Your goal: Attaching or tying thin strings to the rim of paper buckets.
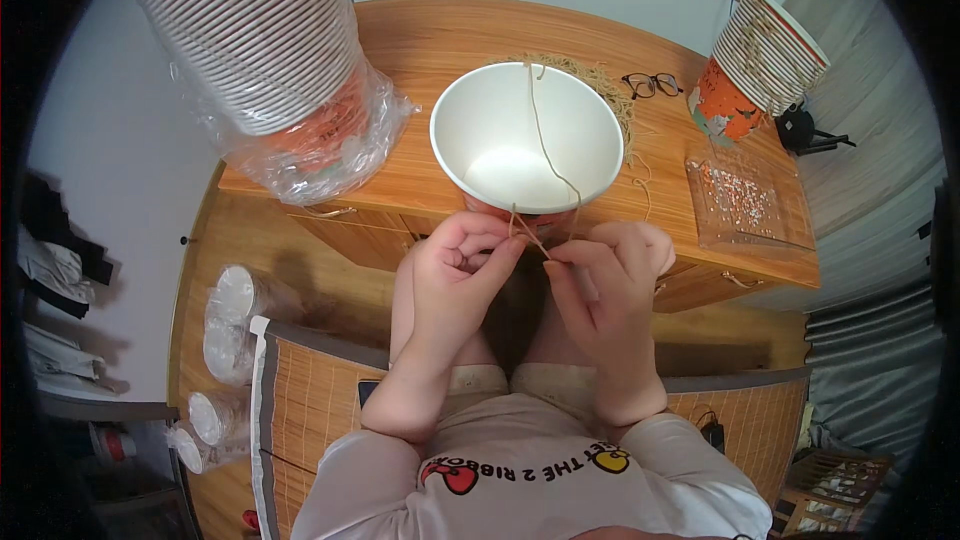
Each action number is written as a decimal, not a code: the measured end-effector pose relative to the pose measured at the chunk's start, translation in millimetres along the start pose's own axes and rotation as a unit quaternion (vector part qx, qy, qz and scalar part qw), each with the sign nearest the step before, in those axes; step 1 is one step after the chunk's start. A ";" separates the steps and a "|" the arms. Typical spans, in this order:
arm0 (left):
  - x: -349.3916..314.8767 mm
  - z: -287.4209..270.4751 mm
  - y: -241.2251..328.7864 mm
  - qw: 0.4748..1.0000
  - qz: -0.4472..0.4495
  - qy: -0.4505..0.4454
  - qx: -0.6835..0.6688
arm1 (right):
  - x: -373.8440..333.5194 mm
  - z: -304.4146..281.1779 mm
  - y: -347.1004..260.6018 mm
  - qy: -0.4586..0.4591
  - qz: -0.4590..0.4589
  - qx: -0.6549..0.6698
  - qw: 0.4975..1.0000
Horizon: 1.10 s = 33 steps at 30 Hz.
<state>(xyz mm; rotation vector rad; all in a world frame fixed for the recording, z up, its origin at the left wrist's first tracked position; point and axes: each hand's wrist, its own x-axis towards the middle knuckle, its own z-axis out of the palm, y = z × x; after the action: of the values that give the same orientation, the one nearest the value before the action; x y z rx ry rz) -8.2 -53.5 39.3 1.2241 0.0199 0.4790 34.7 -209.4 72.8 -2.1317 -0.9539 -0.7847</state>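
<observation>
A large white-lined paper bucket [475, 135] stands at the table's front edge, with orange showing on its outside below the rim. A thin tan cord [540, 141] crosses its mouth from the far rim to the near rim. Just in front of the near rim, my left hand [458, 265] pinches the cord between thumb and forefinger, where it makes a small loop. My right hand [612, 275] also pinches the cord, a little to the right, and the piece between the hands is taut. Whether a knot lies at the fingertips I cannot tell.
A tall plastic-wrapped stack of buckets [250, 30] stands left. Loose cord [618, 105] lies behind the bucket, near eyeglasses [655, 85]. At right are a corded bucket stack [730, 95], a clear tray [712, 232] of small bits and a black object [798, 128]. Wrapped stacks [228, 350] lie on the floor.
</observation>
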 end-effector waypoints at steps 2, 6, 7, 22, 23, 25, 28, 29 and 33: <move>-0.2 -0.8 -4.2 0.999 -0.005 -0.005 -0.045 | -0.5 -0.3 -0.9 0.004 -0.001 0.005 1.000; -1.6 2.1 -3.3 0.994 -0.022 -0.008 -0.110 | -0.9 2.8 2.4 -0.005 -0.023 -0.006 1.000; -2.2 1.3 -2.6 0.993 -0.036 -0.007 -0.111 | -0.5 3.4 4.0 -0.003 -0.031 -0.012 0.999; -3.1 -3.9 -2.5 0.996 -0.037 -0.015 -0.073 | 12.3 12.0 8.0 0.017 -0.043 0.031 0.998; -3.5 -4.3 -2.9 0.996 -0.039 -0.017 -0.085 | 12.2 11.5 7.2 0.016 -0.043 0.032 0.998; -3.5 -2.2 -3.8 0.995 -0.033 -0.011 -0.092 | 12.4 10.3 5.1 0.010 -0.044 0.042 0.998; -3.9 -2.0 -5.5 0.994 -0.029 -0.010 -0.107 | 12.8 10.6 4.3 0.001 -0.046 0.053 0.998; -3.6 -2.4 -6.5 0.993 -0.031 -0.016 -0.115 | 13.8 10.9 4.4 0.001 -0.046 0.053 0.998; -2.8 -5.7 -7.5 0.992 -0.040 -0.008 -0.116 | 18.7 11.0 4.8 0.022 -0.067 0.054 0.996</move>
<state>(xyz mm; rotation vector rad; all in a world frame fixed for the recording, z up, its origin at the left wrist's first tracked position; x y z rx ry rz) -9.7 -51.2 29.9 0.9957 0.0003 0.3905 51.5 -196.0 78.3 -1.9668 -1.1000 -0.8229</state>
